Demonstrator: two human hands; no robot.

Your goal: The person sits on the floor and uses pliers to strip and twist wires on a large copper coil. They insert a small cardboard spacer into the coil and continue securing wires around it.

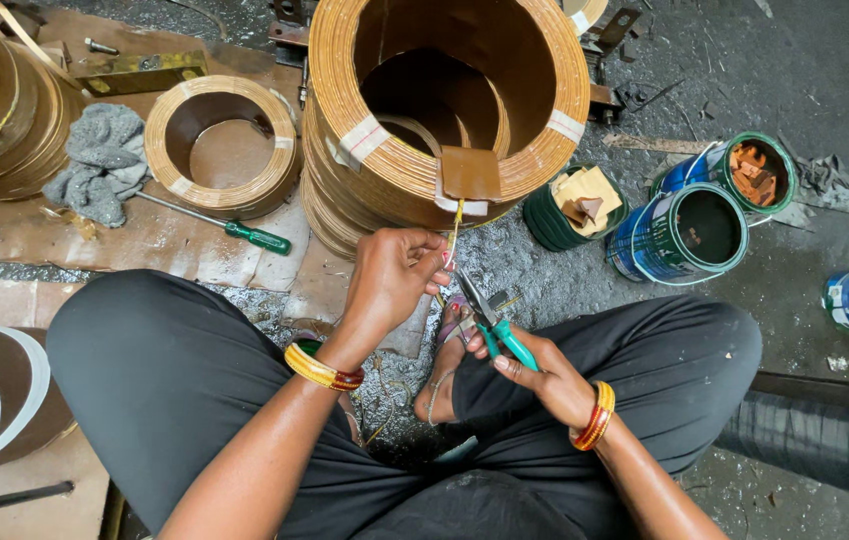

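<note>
- Pinching: left hand (394,275) closed on the thin yellow wire lead (455,228) hanging from the large wound coil (444,100) on the floor (794,60).
- Right hand (544,378) clamped round green-handled pliers (489,315), tips beside the lead.
- Risk: pliers could nick fingers or cut the lead short, as the fingers sit close.
- Surroundings: dark gritty floor, cardboard sheet (154,235), screwdriver (234,228), smaller coil (222,145), grey rag (99,160), green tins (684,235).
</note>
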